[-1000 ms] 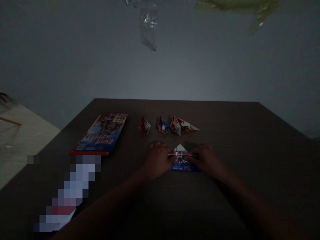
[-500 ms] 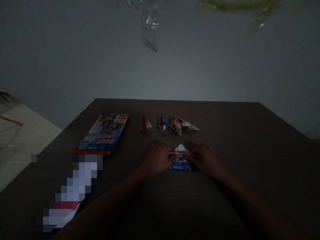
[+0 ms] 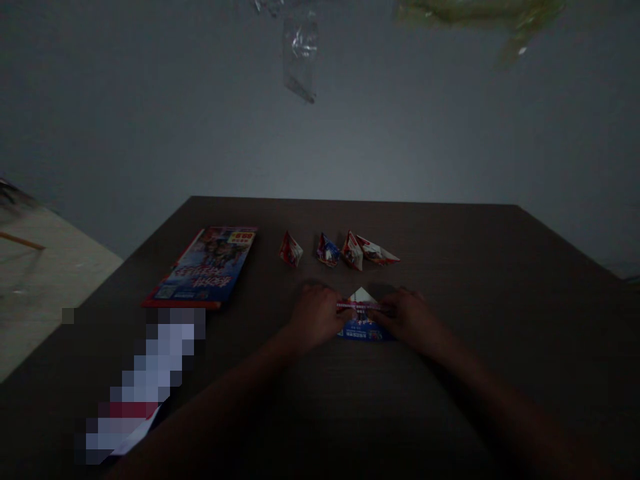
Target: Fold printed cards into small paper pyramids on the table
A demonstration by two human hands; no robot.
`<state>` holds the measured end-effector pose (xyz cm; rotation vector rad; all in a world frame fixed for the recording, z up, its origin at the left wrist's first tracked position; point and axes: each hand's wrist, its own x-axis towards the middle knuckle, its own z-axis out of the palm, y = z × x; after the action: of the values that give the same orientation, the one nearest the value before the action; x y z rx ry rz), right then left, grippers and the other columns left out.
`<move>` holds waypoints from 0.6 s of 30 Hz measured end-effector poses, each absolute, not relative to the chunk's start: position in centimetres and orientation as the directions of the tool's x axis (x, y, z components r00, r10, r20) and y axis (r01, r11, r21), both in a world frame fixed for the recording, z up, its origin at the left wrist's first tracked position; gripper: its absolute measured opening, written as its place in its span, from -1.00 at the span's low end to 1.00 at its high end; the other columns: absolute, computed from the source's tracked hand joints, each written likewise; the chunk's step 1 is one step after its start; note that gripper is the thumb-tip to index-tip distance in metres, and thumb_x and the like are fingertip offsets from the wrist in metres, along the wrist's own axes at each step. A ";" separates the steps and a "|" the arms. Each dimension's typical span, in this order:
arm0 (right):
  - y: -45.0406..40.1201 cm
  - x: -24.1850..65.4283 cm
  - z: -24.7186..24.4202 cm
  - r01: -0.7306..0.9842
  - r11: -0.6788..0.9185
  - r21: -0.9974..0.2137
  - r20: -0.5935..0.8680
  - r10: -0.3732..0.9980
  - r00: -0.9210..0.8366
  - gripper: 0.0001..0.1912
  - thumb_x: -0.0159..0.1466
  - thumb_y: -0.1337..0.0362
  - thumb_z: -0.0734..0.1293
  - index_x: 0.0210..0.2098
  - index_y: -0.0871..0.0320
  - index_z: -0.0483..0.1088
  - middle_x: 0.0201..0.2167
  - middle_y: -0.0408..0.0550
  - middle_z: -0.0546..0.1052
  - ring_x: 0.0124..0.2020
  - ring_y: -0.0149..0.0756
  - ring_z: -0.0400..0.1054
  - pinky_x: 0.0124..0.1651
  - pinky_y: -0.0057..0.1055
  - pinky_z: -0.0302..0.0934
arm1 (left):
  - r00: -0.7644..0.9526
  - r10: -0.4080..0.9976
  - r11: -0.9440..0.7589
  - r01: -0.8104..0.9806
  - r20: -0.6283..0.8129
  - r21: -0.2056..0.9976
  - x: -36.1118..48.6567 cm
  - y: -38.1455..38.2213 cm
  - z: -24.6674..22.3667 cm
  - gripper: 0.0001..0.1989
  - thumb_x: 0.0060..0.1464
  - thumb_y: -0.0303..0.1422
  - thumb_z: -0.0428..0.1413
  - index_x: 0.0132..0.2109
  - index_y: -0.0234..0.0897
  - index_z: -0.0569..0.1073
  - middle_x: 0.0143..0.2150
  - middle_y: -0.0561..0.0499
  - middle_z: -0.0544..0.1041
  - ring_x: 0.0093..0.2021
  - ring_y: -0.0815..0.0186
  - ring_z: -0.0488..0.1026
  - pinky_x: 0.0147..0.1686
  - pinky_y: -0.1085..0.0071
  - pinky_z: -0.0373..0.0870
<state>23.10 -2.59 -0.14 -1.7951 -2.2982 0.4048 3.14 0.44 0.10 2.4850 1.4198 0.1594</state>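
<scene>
Between my two hands lies a sheet of printed paper (image 3: 364, 330), partly folded, with a pale pointed top and a blue lower part. My left hand (image 3: 319, 312) grips its left side, the thumb pressed on a folded strip across the middle. On the other side, my right hand (image 3: 406, 315) pinches the same strip with its thumb inward. Just beyond my hands stand small folded paper shapes: a red and white one (image 3: 291, 251), a blue one (image 3: 328, 251), and a touching red and white pair (image 3: 353, 252) at the right.
A glossy printed booklet (image 3: 207, 270) lies on the dark table (image 3: 450, 233) at the left. Nearer me is a blurred-out pale strip (image 3: 155, 367). A wall (image 3: 400, 133) stands behind the table, with clear plastic (image 3: 301, 57) on it. A lighter surface (image 3: 55, 267) shows far left.
Almost nothing differs. Both hands keep their hold on the paper, and its lower edge looks very slightly shifted.
</scene>
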 end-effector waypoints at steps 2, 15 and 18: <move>-2.6 23.1 -0.2 0.917 0.222 -0.332 -0.009 0.971 -0.238 -0.72 0.23 0.10 0.27 -0.41 0.14 0.50 -0.47 -0.01 0.54 -0.35 -0.16 0.37 -0.28 -0.30 0.05 | 0.510 0.859 -0.476 0.828 -0.044 0.296 3.2 0.4 0.0 -0.66 0.08 -0.09 0.04 -0.35 -0.26 0.53 -0.38 -0.07 0.52 -0.27 0.14 0.45 -0.20 0.22 0.27; -2.7 22.4 0.1 0.937 0.177 -0.300 -0.006 0.982 -0.187 -0.66 0.15 -0.02 0.31 -0.42 0.14 0.50 -0.47 0.01 0.52 -0.34 -0.11 0.37 -0.23 -0.23 0.09 | 0.511 0.859 -0.484 0.828 -0.027 0.282 3.3 0.2 0.3 -0.66 0.05 -0.08 0.05 -0.38 -0.26 0.53 -0.40 -0.08 0.52 -0.28 0.14 0.44 -0.19 0.23 0.26; -2.6 22.5 -0.1 0.938 0.170 -0.301 -0.003 0.984 -0.179 -0.66 0.14 -0.02 0.31 -0.40 0.13 0.50 -0.46 0.01 0.53 -0.34 -0.11 0.37 -0.23 -0.23 0.08 | 0.510 0.860 -0.482 0.829 -0.029 0.283 3.2 0.2 0.4 -0.64 0.01 -0.04 0.07 -0.39 -0.26 0.53 -0.40 -0.08 0.52 -0.28 0.14 0.44 -0.19 0.23 0.26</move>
<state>22.47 -2.59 -0.07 -1.8759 -2.2475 0.3490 3.24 0.16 0.35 2.4938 1.4269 0.1700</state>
